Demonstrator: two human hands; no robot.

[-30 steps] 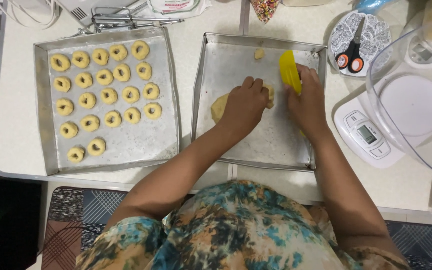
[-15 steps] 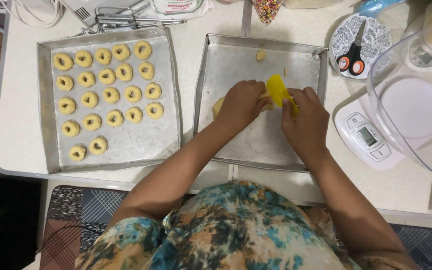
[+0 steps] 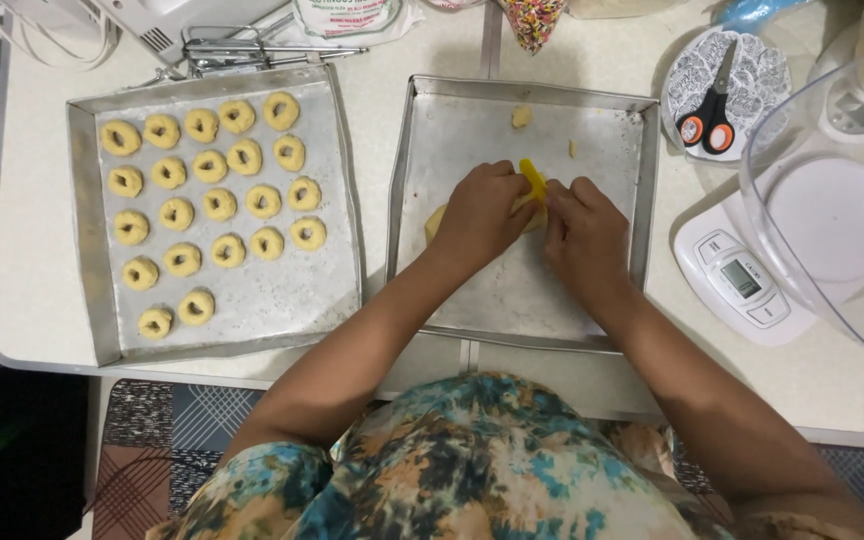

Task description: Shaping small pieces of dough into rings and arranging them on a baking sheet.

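Yellow scraper (image 3: 531,180) pinched by right hand (image 3: 585,235); left hand (image 3: 479,215) (curled) presses dough (image 3: 436,218).

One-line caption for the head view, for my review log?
Both hands, left hand and right hand, work dough with a yellow scraper in a metal tray, beside a tray of ring cookies.

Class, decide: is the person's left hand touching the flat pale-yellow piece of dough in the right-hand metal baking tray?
Touching. The head view shows the left hand pressed onto the dough, covering most of it, with no gap.
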